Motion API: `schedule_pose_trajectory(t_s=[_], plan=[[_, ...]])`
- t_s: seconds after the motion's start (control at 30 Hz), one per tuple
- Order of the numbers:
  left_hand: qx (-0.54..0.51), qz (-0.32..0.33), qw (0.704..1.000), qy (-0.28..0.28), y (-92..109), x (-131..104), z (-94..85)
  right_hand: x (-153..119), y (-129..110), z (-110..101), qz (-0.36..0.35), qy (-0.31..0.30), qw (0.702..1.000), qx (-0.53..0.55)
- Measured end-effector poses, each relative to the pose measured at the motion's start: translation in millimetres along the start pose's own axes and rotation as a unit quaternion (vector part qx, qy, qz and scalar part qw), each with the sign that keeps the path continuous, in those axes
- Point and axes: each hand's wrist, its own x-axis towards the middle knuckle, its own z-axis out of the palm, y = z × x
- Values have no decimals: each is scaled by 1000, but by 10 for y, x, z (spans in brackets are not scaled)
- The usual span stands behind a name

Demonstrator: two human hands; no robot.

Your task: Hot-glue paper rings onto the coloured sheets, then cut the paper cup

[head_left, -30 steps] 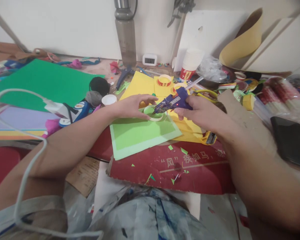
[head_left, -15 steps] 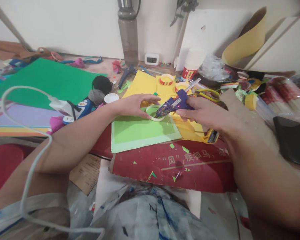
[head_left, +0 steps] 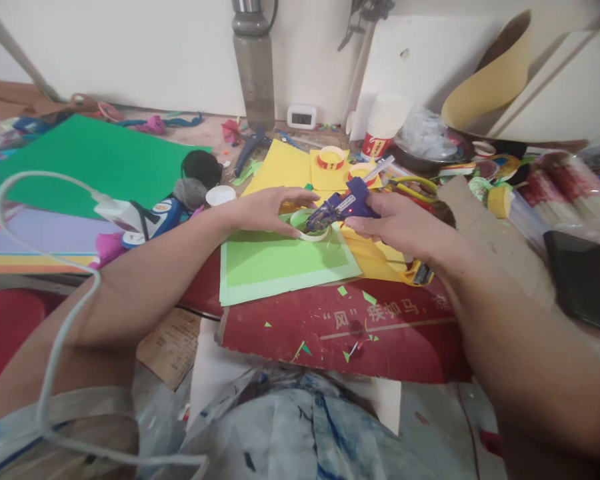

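Note:
My right hand [head_left: 387,220] is wrapped round a blue glue gun [head_left: 347,205] with a clear glue stick [head_left: 380,168] poking out of its back. The gun's nozzle points down to the left, into a white paper ring [head_left: 316,236] that sits on light green paper [head_left: 280,260]. My left hand [head_left: 275,212] curves round the ring's left side, thumb at its near rim and fingers beyond it; the far fingertips' contact is partly hidden. Under the green paper lies a paler green sheet [head_left: 230,293].
Yellow sheets [head_left: 285,167] carry red-and-white paper rings [head_left: 331,159] behind the gun. A yellow cutter [head_left: 420,272], stacked paper cups [head_left: 386,123], a bottle [head_left: 254,80] and a phone [head_left: 583,280] surround the work. Green scraps [head_left: 370,297] dot the red cardboard [head_left: 340,347]. A white cable [head_left: 63,333] crosses my left arm.
The glue gun and my right hand have shifted slightly left, the nozzle moving along the ring's inside toward my left thumb. My left hand stays at the ring; the whole view shifts a little.

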Motion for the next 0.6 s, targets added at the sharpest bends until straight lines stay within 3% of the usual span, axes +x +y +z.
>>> schedule_pose_trajectory(t_s=[0.2, 0.47, 0.6], plan=[[6, -3, 1000, -3, 16, -1, -6, 3, 82, -130, -17, -1, 1000, -3], [4, -6, 1000, 4, 7, 2, 9, 46, 32, 7, -1, -21, 1000, 17], [9, -4, 1000, 1, 10, 3, 4, 35, 36, -41, 21, -30, 999, 15]])
